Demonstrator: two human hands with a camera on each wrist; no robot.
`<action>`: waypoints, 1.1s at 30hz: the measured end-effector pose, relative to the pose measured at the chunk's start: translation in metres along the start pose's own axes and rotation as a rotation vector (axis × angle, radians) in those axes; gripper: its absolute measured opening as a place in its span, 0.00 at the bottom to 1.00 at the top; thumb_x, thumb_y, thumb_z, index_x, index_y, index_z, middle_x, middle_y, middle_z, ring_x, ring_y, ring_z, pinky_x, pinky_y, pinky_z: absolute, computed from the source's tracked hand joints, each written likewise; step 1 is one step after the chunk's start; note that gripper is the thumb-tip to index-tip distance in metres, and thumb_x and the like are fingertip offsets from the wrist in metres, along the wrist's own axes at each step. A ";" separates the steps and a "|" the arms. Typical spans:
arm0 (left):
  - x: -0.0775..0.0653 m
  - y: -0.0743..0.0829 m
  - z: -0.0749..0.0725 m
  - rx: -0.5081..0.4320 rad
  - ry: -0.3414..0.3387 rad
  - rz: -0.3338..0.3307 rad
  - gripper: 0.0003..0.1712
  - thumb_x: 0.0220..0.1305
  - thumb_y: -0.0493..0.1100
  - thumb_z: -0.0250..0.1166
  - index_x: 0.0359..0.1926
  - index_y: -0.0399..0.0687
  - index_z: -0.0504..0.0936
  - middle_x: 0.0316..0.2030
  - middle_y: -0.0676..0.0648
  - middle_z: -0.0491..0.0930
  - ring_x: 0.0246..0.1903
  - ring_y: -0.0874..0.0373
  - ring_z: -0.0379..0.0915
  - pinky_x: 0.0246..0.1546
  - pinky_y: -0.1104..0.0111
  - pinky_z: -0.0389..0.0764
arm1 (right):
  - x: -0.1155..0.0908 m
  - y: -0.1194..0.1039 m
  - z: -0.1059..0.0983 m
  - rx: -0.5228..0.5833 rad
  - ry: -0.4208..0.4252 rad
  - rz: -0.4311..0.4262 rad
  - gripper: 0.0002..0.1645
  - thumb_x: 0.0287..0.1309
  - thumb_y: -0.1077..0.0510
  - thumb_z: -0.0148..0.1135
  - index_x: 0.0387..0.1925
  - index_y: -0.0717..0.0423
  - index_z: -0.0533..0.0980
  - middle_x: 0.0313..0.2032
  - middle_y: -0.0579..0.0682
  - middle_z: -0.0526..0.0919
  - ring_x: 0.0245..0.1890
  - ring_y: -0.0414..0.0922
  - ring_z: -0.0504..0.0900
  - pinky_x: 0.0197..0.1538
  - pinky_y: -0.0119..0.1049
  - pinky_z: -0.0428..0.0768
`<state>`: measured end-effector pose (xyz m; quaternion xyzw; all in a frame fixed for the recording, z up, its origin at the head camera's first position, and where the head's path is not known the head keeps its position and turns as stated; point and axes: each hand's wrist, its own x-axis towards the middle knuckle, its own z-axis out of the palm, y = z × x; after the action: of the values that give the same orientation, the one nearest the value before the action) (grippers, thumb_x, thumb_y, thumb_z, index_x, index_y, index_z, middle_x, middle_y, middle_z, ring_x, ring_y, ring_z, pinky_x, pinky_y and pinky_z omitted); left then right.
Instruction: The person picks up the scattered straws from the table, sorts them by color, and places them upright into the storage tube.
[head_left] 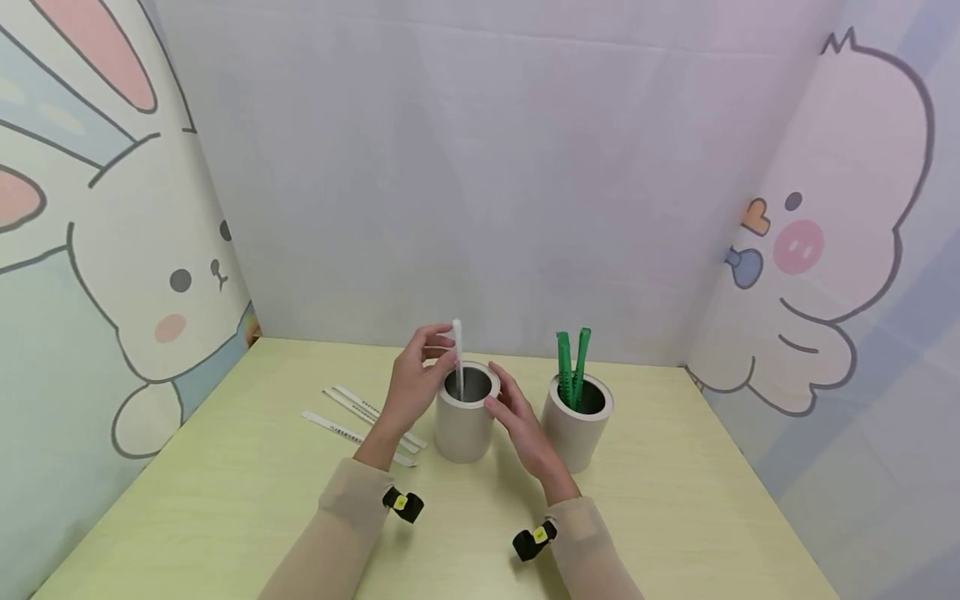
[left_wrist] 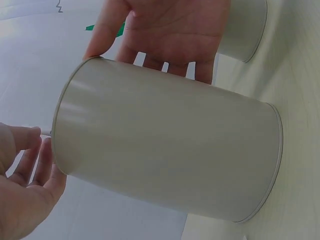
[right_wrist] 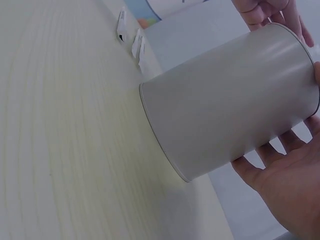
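Between thumb and fingers, my left hand (head_left: 414, 379) pinches a slim white wrapped straw (head_left: 459, 340). The straw stands upright, its lower end inside a beige cylindrical canister (head_left: 462, 435). My right hand (head_left: 527, 433) holds that canister from the right, thumb at the near rim and fingers round the far side. In the right wrist view, its fingers (right_wrist: 272, 172) curve against the canister wall. Several more white wrapped straws (head_left: 333, 427) with dark print lie on the table, left of the canister and partly behind my left forearm.
A second beige canister (head_left: 573, 442) stands just right of my right hand with green wrapped straws (head_left: 564, 354) leaning in it. Behind the pale wooden table (head_left: 225, 500) hangs a light curtain (head_left: 465, 183). Cartoon-printed panels (head_left: 150, 292) border both sides.
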<state>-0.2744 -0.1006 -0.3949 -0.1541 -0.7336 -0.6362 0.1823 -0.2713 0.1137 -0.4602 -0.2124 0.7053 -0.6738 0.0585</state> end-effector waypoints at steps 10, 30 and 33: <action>0.004 0.019 -0.035 0.198 -0.014 0.125 0.25 0.75 0.39 0.68 0.70 0.48 0.76 0.58 0.42 0.82 0.56 0.47 0.82 0.57 0.55 0.86 | -0.001 0.000 0.000 0.012 -0.001 -0.004 0.38 0.81 0.46 0.53 0.84 0.37 0.53 0.84 0.50 0.51 0.84 0.58 0.49 0.81 0.63 0.54; -0.020 -0.004 -0.156 0.637 -0.587 0.140 0.22 0.67 0.34 0.74 0.60 0.50 0.83 0.54 0.53 0.84 0.53 0.55 0.83 0.55 0.53 0.86 | -0.001 0.001 -0.002 0.002 0.003 -0.008 0.37 0.82 0.46 0.53 0.84 0.34 0.54 0.84 0.49 0.53 0.83 0.56 0.51 0.81 0.62 0.55; -0.025 -0.015 -0.167 0.677 -0.672 0.154 0.22 0.65 0.33 0.76 0.58 0.50 0.83 0.52 0.54 0.85 0.51 0.55 0.83 0.52 0.57 0.86 | 0.000 0.003 -0.002 0.004 -0.008 -0.003 0.37 0.82 0.47 0.53 0.84 0.33 0.54 0.84 0.48 0.52 0.84 0.56 0.50 0.82 0.61 0.55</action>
<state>-0.2472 -0.2681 -0.3987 -0.3371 -0.9042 -0.2615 0.0220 -0.2722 0.1155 -0.4627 -0.2160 0.7035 -0.6744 0.0609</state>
